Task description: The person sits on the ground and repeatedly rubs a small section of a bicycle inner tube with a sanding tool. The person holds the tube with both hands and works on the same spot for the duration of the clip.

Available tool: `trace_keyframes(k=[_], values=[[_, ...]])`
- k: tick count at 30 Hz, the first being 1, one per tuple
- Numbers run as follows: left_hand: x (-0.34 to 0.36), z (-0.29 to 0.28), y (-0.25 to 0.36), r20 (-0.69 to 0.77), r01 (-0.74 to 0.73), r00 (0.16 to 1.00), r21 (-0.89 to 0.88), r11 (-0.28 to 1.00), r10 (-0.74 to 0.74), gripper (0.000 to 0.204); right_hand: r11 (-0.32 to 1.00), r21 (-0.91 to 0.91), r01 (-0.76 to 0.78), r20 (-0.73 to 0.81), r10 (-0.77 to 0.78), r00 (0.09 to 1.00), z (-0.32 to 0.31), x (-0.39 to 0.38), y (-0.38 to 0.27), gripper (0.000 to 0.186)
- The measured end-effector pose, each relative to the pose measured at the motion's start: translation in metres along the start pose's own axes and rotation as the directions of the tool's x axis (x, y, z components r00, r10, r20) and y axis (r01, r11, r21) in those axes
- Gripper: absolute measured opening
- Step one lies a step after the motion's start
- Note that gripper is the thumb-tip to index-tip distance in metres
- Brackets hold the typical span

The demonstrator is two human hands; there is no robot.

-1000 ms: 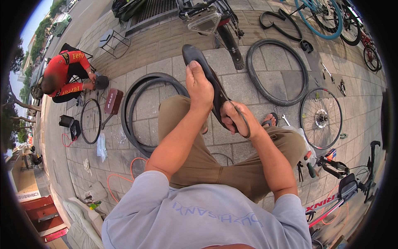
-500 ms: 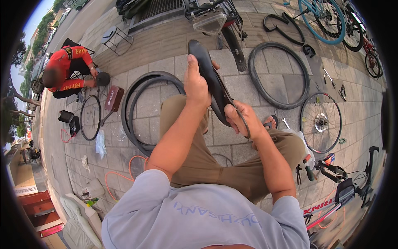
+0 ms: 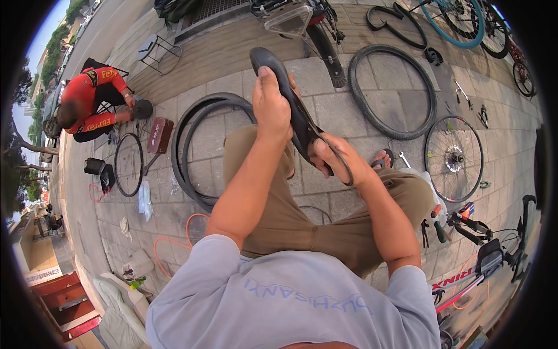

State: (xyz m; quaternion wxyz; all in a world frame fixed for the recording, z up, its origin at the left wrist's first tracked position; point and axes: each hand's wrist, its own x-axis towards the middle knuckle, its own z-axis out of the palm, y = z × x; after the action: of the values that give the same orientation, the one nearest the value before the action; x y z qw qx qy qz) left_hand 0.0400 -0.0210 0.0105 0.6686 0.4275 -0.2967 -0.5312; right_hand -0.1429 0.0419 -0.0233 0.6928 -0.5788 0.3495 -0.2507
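A seated person in a grey shirt and khaki trousers holds a black inner tube [image 3: 290, 110] up over the knees, both hands closed on it. The left hand [image 3: 271, 104] is wrapped around the upper stretch, raised at arm's length so the rubber hangs taut and can be looked over. The right hand [image 3: 336, 158] pinches the lower end just above the right knee, fingers curled tight around the tube where it bends back; holding it at two points keeps a short length stretched between the fists, which looks like a way to feel or inspect that section.

Around the person the paved ground serves as the workshop floor. Two black tyres [image 3: 200, 148] lie nested flat beside the left knee, and a third tyre [image 3: 393, 92] lies to the right, each within reach. A spoked wheel [image 3: 454, 157] lies flat further right, with a spanner [image 3: 405, 164] and small tools near it. A bicycle [image 3: 488, 250] stands at the lower right edge, its handlebar grip close to the right leg.

Well apart at the upper left, another person in a red jacket [image 3: 92, 104] crouches over a separate job, with a bare rim [image 3: 128, 164] and a red box [image 3: 160, 135] beside them. An orange hose [image 3: 174, 238] loops across the slabs.
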Motion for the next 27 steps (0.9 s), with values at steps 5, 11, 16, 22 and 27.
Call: trace_keyframes(k=[5,11,16,22,27], values=[[0.006,-0.005,-0.018,-0.096,-0.108,0.989,0.085,0.99,0.116,0.06,0.999,0.018,0.027,0.017,-0.028,0.999,-0.001,0.001,0.002,0.069],[0.009,-0.008,-0.022,-0.119,-0.102,0.987,0.088,0.991,0.112,0.059,1.0,0.011,0.028,0.016,-0.029,0.999,-0.003,-0.001,-0.002,0.069],[0.006,-0.005,-0.021,-0.137,-0.1,0.984,0.082,0.992,0.111,0.058,0.998,0.052,0.021,0.0,-0.021,1.0,0.003,-0.005,-0.012,0.071],[0.008,-0.007,-0.022,-0.131,-0.102,0.985,0.062,0.993,0.11,0.058,0.999,0.046,-0.025,-0.034,0.026,0.999,0.004,-0.004,-0.007,0.07],[0.006,-0.004,-0.021,-0.13,-0.127,0.982,0.057,0.99,0.134,0.056,0.994,0.102,-0.035,-0.076,0.043,0.996,0.013,-0.008,-0.01,0.068]])
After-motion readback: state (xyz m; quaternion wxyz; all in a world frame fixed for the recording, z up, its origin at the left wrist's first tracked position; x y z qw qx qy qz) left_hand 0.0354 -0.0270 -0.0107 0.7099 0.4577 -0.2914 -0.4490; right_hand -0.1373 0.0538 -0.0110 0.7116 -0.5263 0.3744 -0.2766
